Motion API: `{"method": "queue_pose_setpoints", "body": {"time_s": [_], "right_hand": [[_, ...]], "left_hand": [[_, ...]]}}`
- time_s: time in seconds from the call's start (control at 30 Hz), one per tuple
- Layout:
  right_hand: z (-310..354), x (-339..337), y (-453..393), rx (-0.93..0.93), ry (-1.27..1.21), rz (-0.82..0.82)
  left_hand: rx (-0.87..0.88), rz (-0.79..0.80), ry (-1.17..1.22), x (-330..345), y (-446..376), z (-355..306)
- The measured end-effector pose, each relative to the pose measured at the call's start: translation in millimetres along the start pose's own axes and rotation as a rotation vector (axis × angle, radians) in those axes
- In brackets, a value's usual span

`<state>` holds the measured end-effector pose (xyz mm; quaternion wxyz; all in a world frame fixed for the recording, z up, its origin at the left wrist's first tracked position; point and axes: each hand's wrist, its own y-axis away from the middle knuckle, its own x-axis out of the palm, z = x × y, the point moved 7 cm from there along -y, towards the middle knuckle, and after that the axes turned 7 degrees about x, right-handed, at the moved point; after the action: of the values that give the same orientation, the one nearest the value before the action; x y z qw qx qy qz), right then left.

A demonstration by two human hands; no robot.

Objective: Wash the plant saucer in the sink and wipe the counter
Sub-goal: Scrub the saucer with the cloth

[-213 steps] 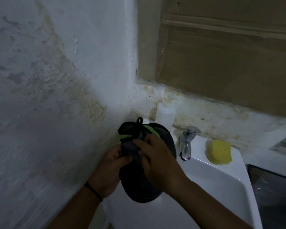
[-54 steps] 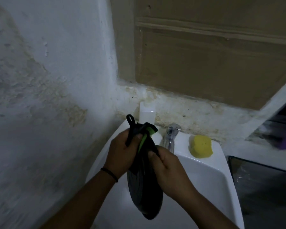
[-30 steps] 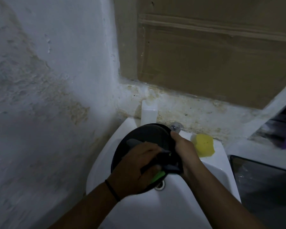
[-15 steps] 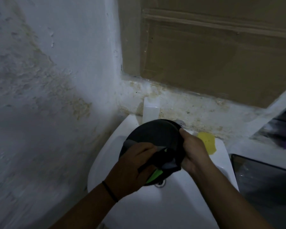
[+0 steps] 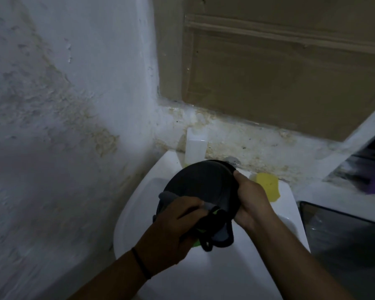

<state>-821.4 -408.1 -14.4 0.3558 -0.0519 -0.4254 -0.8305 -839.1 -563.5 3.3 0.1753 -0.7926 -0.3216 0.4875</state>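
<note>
Taking the white sink [image 5: 139, 204] as the landmark: to its left rises a stained, flaking wall [image 5: 59, 118]. Over the left part of the basin, the left hand [image 5: 173, 232], a dark band on its wrist, presses a dark cloth [image 5: 214, 230] with grey and green patches against the near edge of the plant saucer [image 5: 199, 187]; its fingers [image 5: 191, 206] are curled tight around the bunched cloth, and a loop of the cloth hangs below the hand. The saucer is a dark round dish, held tilted above the basin with its face toward the camera. At the back rim of the sink, just behind the saucer, stands a white bottle [image 5: 195, 146], and a bit of the metal tap [image 5: 232, 160] peeks over the saucer's top edge. The right hand [image 5: 251, 202] grips the saucer's right rim, fingers wrapped behind it and thumb on the front. On the sink's back right corner lies a yellow sponge [image 5: 266, 187]. Right of the sink, on the pale tabletop [image 5: 325, 191], sits a dark glossy panel [image 5: 342, 241]. Behind the sink, a brown cardboard-like board [image 5: 279, 72] covers the wall.
</note>
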Motion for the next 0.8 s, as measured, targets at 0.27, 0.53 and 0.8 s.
{"method": "queue_pose_setpoints", "body": {"time_s": [0.27, 0.53, 0.8], "right_hand": [[-33, 8, 23, 0.102, -0.068, 0.178], [-2, -8, 17, -0.014, -0.077, 0.084], [25, -20, 19, -0.093, -0.044, 0.065]], "left_hand": [[-0.209, -0.097, -0.023, 0, -37, 0], [-0.06, -0.064, -0.001, -3, -13, -8], [-0.065, -0.143, -0.121, -20, 16, 25]]}}
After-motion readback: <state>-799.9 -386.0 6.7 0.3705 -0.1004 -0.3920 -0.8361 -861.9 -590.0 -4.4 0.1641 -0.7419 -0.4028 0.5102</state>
